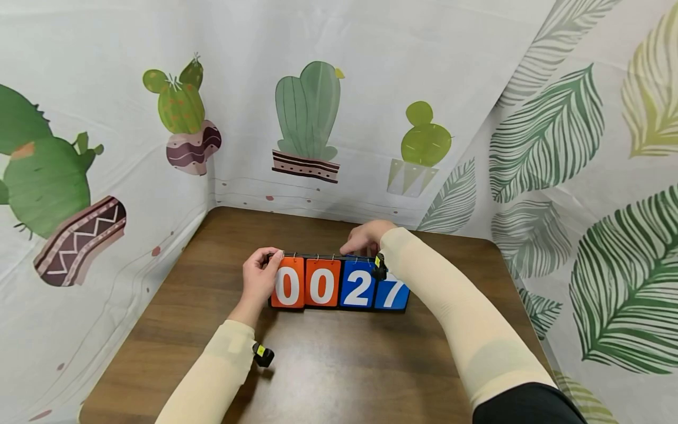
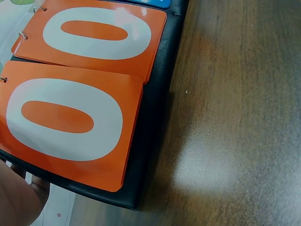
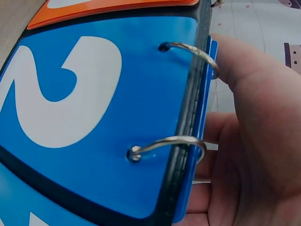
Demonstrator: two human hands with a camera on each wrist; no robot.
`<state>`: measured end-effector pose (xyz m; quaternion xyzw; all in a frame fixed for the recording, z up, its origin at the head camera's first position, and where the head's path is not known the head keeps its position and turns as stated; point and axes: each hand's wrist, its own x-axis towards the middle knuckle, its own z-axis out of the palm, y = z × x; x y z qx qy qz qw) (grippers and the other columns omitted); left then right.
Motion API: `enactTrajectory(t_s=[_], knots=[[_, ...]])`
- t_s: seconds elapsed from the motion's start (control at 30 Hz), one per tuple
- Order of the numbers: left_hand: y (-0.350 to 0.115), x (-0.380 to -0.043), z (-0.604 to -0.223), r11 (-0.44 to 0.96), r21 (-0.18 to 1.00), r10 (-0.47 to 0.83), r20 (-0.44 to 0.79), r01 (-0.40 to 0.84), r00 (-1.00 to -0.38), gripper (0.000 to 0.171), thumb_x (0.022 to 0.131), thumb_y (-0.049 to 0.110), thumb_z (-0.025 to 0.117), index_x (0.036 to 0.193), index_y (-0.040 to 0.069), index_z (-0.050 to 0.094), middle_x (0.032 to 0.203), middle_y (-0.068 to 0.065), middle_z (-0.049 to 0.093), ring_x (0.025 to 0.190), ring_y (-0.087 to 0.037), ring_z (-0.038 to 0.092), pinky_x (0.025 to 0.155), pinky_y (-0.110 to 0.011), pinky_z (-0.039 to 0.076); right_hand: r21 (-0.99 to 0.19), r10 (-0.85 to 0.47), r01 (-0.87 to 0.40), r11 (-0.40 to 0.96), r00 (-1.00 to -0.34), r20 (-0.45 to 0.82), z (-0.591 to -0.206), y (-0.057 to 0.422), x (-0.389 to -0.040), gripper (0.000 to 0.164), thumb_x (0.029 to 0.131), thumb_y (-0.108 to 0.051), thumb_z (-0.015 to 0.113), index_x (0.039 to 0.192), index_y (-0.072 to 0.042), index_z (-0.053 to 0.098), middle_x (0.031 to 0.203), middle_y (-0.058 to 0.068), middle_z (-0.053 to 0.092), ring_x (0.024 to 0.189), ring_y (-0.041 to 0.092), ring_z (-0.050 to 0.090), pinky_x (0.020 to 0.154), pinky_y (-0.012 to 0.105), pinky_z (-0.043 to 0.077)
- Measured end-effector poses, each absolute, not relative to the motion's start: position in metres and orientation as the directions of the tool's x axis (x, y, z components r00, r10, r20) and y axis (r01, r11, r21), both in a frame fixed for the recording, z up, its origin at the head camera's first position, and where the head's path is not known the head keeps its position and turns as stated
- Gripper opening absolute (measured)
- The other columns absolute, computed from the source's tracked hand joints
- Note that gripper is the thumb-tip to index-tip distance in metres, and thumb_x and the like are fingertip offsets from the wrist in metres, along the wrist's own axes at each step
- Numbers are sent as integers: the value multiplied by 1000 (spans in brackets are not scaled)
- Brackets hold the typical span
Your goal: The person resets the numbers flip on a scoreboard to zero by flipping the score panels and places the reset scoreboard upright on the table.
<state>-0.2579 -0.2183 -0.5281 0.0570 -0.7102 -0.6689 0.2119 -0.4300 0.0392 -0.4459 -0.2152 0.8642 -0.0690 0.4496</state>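
Observation:
A flip scoreboard (image 1: 339, 284) with a black backing leans on the table, showing orange 0 and 0 beside blue 2 and 7. My left hand (image 1: 259, 277) grips its left end, thumb over the upper corner. In the left wrist view, part of that hand (image 2: 21, 195) shows beyond the black edge. My right hand (image 1: 369, 237) is behind the top edge, near the blue 2 card (image 3: 89, 108). Metal rings (image 3: 174, 141) join this card to blue cards (image 3: 190, 183) at the back. The right thumb and fingers pass behind those cards, their tips hidden.
The scoreboard stands toward the far side of a brown wooden table (image 1: 328, 371). White cloth (image 1: 243, 118) printed with cacti hangs behind the table, and leaf-print cloth (image 1: 545, 235) hangs at the right. Small black cameras (image 1: 263, 355) are worn on both wrists.

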Motion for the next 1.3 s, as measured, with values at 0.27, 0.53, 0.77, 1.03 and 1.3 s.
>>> enactTrajectory(t_s=[0.27,0.53,0.77,1.03,1.3], knots=[[-218,-258,-527,99,975,-355,223,200,-908,22,96,13,73,106,-6,71,88,1,68,81,-7,57,72,-17,50,-338,-451,-300,892,-539,-711,-449,41,-431,59,95,-55,59,139,-15,60,121,10,71,101,26,71,88,40,60],[-218,-257,-526,99,976,-362,217,194,-907,21,96,12,72,106,-7,71,90,-3,69,82,-8,58,73,-17,50,-408,-491,-274,871,-518,-700,-448,38,-428,53,97,-50,59,137,-16,61,125,9,68,106,27,69,88,41,60],[-218,-257,-525,86,977,-357,213,195,-909,21,96,12,73,105,-7,71,90,-6,69,81,-7,58,72,-17,50,-498,-492,-152,854,-549,-676,-445,37,-427,31,96,-36,66,121,-18,70,119,10,70,102,30,70,89,47,60],[-218,-258,-526,80,978,-364,210,194,-908,22,96,13,73,105,-6,71,87,4,67,82,-8,58,73,-17,50,-489,-583,-329,808,-569,-580,-449,34,-430,22,94,-28,61,79,-15,69,74,-1,54,73,21,50,67,36,48],[-217,-258,-529,76,977,-370,211,197,-905,23,96,13,73,105,-8,70,86,3,66,80,-6,57,72,-16,49,-368,-609,-487,793,-600,-519,-452,38,-432,33,96,-37,61,70,-17,59,64,-7,44,67,17,48,67,31,38]])
